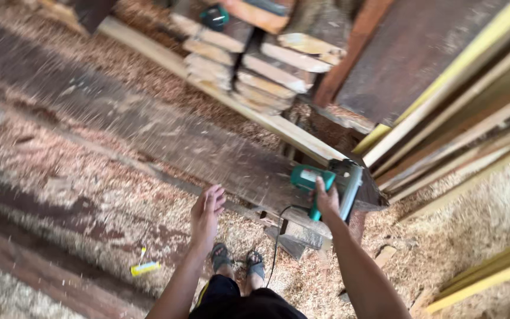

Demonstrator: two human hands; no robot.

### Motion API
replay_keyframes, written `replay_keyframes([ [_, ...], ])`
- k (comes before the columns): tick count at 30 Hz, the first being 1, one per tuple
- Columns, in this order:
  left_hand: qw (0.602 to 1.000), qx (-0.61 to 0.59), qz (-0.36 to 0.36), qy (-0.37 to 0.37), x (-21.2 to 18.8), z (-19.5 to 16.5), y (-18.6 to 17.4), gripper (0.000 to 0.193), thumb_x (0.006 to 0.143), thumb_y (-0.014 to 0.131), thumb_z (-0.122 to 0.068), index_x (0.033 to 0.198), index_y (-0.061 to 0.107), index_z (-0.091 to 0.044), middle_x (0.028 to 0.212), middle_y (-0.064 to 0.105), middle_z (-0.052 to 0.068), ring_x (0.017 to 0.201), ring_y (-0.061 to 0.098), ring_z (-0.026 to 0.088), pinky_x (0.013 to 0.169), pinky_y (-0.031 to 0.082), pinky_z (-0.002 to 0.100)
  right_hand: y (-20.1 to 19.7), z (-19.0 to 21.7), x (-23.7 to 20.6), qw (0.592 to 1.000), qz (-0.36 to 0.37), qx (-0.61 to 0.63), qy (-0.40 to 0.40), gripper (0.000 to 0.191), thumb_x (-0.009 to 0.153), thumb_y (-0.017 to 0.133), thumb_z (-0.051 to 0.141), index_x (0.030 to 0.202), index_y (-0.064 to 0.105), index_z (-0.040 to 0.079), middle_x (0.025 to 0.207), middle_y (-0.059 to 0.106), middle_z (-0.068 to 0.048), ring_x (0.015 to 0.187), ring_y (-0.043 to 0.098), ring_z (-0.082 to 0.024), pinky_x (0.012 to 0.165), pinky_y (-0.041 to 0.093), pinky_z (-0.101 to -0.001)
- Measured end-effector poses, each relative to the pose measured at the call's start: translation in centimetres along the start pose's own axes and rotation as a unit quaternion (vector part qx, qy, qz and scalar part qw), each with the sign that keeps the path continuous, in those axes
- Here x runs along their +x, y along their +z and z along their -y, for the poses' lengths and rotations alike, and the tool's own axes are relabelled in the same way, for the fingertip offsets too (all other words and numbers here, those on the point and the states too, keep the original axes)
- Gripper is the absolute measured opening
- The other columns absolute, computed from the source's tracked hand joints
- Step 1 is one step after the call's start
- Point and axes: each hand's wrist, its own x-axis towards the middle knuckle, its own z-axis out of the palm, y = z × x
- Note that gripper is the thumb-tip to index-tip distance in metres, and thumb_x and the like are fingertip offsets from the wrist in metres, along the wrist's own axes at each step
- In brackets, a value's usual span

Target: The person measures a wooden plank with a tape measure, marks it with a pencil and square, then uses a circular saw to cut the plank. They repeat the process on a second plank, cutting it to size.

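- Your right hand (326,198) is wrapped tight round the handle of a green power saw (326,180), which sits on the near right end of a long dark plank (166,133).
- The plank's long axis runs from that end up and away to your left; the saw lies at its right extremity, so your right hand is the one on the tool.
- Your left hand (206,214) rests open, fingers spread, at the plank's near edge, apart from the saw and holding nothing.
- A black cord (277,239) drops from the saw toward your sandalled feet (237,260).
- Sawdust (60,171) covers plank and floor; motion blur makes the blade's contact line uncertain.
- Stacked offcuts (255,65) lie beyond the plank; leaning boards (461,118) stand to the right.
- A small yellow object (144,268) lies on the floor; no containers are visible.
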Motion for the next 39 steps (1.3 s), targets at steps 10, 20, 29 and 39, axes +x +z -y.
replay_keyframes([
  [10, 0.974, 0.140, 0.177, 0.011, 0.9, 2.5, 6.4, 0.057, 0.103, 0.039, -0.049, 0.146, 0.052, -0.015, 0.143, 0.062, 0.015, 0.123, 0.067, 0.029, 0.095, 0.060, 0.044, -3.7, -3.2, -0.9, 0.984, -0.116, 0.026, -0.133, 0.022, 0.085, 0.074, 0.017, 0.098, 0.068, 0.000, 0.070, 0.066, -0.007, 0.053, 0.060, -0.014, 0.048, 0.048, -0.0340],
  [20, 0.887, 0.121, 0.446, -0.008, 0.6, 9.1, 17.2, 0.062, 0.101, 0.050, -0.047, 0.152, 0.045, -0.012, 0.153, 0.053, 0.017, 0.140, 0.053, 0.030, 0.114, 0.044, 0.043, -7.8, -7.2, -16.5, 0.971, -0.184, 0.153, 0.011, 0.025, 0.087, 0.076, 0.014, 0.108, 0.067, 0.003, 0.059, 0.055, -0.001, 0.042, 0.048, -0.010, 0.038, 0.037, -0.0293],
  [29, 0.733, 0.334, 0.592, 0.001, -11.3, 18.3, 20.0, 0.058, 0.100, 0.052, -0.044, 0.150, 0.049, -0.013, 0.148, 0.056, 0.016, 0.134, 0.057, 0.028, 0.112, 0.045, 0.038, -8.8, -18.4, -27.3, 0.895, -0.334, 0.254, 0.151, 0.027, 0.086, 0.076, 0.014, 0.109, 0.068, 0.002, 0.057, 0.056, -0.003, 0.042, 0.049, -0.012, 0.038, 0.038, -0.0304],
  [39, 0.615, 0.405, 0.670, 0.100, -21.3, 31.9, 18.6, 0.059, 0.098, 0.057, -0.035, 0.150, 0.045, -0.010, 0.149, 0.053, 0.020, 0.136, 0.052, 0.037, 0.111, 0.042, 0.045, -10.1, -35.0, -34.7, 0.828, -0.420, 0.330, 0.168, 0.026, 0.085, 0.077, 0.015, 0.106, 0.070, 0.002, 0.060, 0.061, -0.002, 0.045, 0.052, -0.010, 0.041, 0.039, -0.0281],
])
